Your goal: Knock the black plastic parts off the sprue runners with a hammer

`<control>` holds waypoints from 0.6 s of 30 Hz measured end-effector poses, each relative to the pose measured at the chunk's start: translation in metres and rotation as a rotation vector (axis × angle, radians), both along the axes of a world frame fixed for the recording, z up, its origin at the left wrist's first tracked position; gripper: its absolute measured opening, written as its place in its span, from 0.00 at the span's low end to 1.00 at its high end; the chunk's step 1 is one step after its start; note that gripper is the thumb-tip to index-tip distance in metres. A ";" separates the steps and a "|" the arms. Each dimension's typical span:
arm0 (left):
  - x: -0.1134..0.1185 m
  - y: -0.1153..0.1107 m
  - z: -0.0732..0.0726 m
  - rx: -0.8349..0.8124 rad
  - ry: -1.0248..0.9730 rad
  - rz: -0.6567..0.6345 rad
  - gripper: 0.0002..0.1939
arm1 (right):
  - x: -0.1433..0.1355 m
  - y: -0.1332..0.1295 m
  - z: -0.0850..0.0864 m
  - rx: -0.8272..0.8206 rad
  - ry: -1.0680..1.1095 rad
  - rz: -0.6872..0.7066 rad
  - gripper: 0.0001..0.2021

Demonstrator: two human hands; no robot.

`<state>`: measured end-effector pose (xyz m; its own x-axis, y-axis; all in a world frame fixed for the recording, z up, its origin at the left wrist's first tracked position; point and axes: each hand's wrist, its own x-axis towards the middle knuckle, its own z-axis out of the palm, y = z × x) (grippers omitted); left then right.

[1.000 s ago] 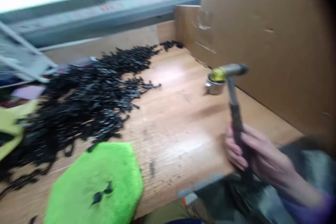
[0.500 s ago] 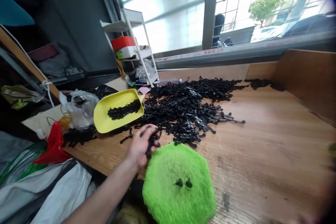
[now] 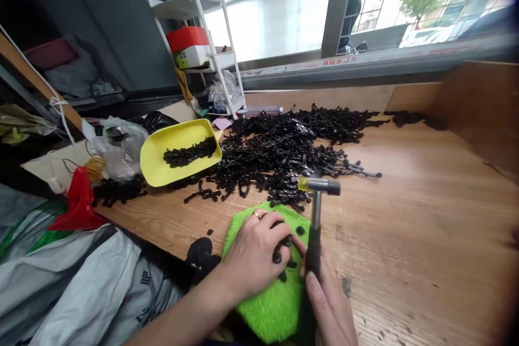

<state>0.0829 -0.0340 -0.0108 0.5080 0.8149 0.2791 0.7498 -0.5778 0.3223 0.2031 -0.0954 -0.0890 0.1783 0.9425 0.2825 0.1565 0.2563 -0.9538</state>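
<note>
My left hand point(image 3: 259, 248) is curled over the fuzzy green pad point(image 3: 263, 316), with small black parts point(image 3: 279, 251) showing between its closed fingers. Several more black pieces lie on the pad beside the fingertips. In my right hand point(image 3: 330, 303) is a small mallet point(image 3: 318, 189), held by its black handle. Its head, yellow at one end and dark at the other, points up above the pad. My right fingers reach close to the left fingertips. Just beyond the pad spreads a large heap of thin black parts with round ends point(image 3: 279, 151).
A yellow scoop-like tray point(image 3: 152, 170) with black pieces in it stands left of the heap on the wooden table point(image 3: 413, 216). Behind are a white shelf rack point(image 3: 217, 59) and a window. Plastic bags point(image 3: 121, 154) and a red bag point(image 3: 79, 203) lie at left.
My left hand has come from the heap's near edge onto the green pad with black parts. My right hand has come into clear view with the mallet. The view has shifted slightly.
</note>
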 end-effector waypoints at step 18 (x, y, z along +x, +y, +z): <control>-0.013 0.000 -0.001 -0.060 -0.333 -0.018 0.16 | 0.016 0.001 0.021 -0.012 0.013 0.141 0.18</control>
